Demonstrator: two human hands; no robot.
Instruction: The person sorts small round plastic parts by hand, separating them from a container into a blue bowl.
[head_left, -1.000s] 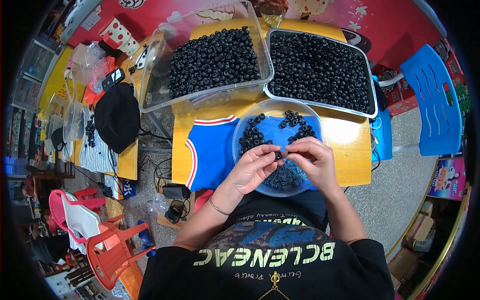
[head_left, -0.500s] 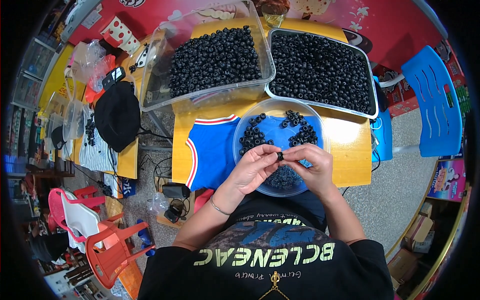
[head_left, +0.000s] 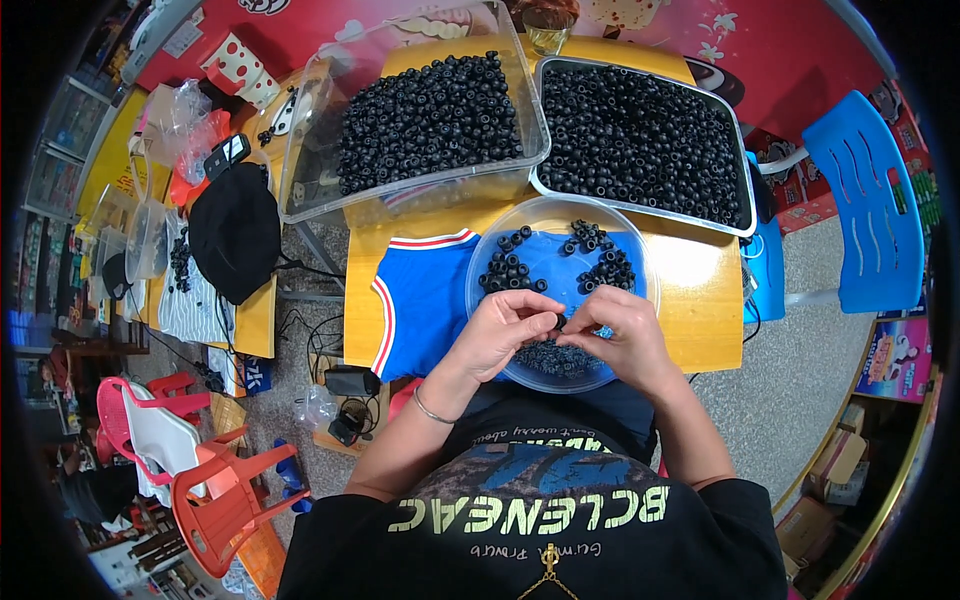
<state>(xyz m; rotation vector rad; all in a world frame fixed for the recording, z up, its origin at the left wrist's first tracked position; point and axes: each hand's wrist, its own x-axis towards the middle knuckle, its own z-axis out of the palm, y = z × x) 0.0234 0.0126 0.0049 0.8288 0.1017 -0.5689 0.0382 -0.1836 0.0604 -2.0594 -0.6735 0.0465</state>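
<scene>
My left hand (head_left: pixel 497 333) pinches a small black ring-shaped piece (head_left: pixel 560 322) between thumb and forefinger. Against it press the closed fingertips of my right hand (head_left: pixel 632 338); whatever else they hold is too small to make out. Both hands are over a round clear plastic bowl (head_left: pixel 476 262). Inside its far part, black pieces with holes lie in a left pile (head_left: pixel 508 270) and a right pile (head_left: pixel 606 268). A heap of tiny dark blue-grey bits (head_left: pixel 565 366) fills the near part, partly hidden by my hands.
Behind the bowl stand a deep clear bin (head_left: pixel 300 190) and a shallower tray (head_left: pixel 742 160), both full of black pieces. A blue sports jersey (head_left: pixel 425 290) lies on the yellow table (head_left: pixel 700 335), left of the bowl. A black hat (head_left: pixel 236 232) is farther left; a blue chair (head_left: pixel 868 205) stands right.
My hands have drawn slightly nearer to me. The right fingers have curled in closer around the black piece, which now sits a little lower over the bowl.
</scene>
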